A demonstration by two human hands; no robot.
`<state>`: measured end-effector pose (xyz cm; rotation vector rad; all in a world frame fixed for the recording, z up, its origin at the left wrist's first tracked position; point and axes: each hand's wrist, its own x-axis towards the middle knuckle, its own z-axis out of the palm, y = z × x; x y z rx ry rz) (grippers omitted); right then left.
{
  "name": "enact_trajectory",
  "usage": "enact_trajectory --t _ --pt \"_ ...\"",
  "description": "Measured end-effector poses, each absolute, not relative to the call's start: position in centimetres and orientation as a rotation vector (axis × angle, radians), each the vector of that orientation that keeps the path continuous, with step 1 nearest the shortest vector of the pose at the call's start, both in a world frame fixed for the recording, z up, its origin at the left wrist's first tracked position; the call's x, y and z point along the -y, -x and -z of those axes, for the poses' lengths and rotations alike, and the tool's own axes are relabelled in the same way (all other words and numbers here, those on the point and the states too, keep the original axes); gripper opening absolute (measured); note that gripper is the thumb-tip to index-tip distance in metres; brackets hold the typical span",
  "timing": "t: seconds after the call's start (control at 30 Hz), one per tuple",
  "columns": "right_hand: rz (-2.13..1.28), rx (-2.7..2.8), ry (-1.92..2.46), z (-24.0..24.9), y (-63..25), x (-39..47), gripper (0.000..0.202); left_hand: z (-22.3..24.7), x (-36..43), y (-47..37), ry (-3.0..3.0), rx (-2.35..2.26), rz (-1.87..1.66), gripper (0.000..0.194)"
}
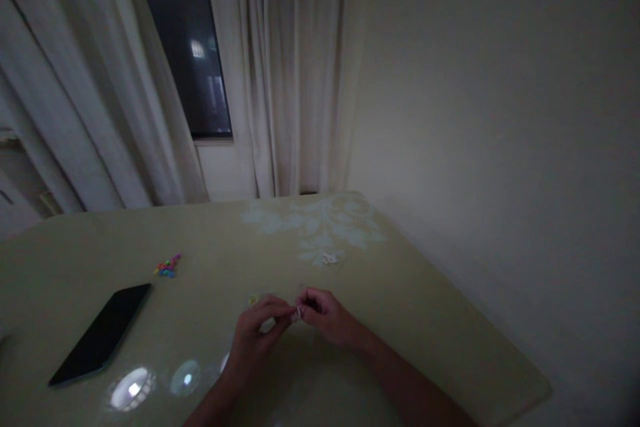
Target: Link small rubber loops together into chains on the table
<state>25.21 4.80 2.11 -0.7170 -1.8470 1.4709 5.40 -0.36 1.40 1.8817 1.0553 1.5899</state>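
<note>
Both hands meet over the table at the lower middle. My left hand [260,333] is closed in a pinch, thumb and fingertips on a small whitish piece [297,314]. From the other side, the thumb and curled fingers of my right hand [333,320] pinch the same piece. It is too small and dim to name its kind. Just behind the left fingers lies a small yellowish item [253,300], partly hidden. Beyond the right hand, a few small white pieces [330,258] rest on the table.
A heap of small bright-coloured pieces [168,266] lies left of the hands. Nearer, a dark flat tablet-like device [103,333] sits on the glossy table [215,240]. The wall [490,147] borders the table's right side; curtains [290,80] hang behind it.
</note>
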Motion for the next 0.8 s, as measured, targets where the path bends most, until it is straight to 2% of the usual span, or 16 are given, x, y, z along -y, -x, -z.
enact_trajectory --t 0.17,0.4,0.53,0.67,0.8 --pt "-1.518 1.773 0.717 -1.6 -24.9 -4.6 0.040 -1.2 0.4 -5.4 -1.903 -1.039 -1.589 0.010" --pt "-1.514 1.720 0.737 -1.7 -24.8 -4.8 0.036 -1.3 0.7 -5.7 -1.924 -1.163 -1.558 0.012" --pt "-1.224 1.684 0.936 -1.1 -25.6 -6.5 0.028 -1.4 1.0 -5.8 -1.853 -1.254 -1.486 0.015" --pt "-0.774 1.800 1.215 -0.3 -27.1 -8.5 0.007 -1.3 1.1 -5.8 -1.835 -1.281 -1.470 0.015" --pt "-0.597 2.007 1.304 -0.1 -27.6 -8.8 0.009 -1.3 0.8 -5.6 -1.898 -1.241 -1.504 0.013"
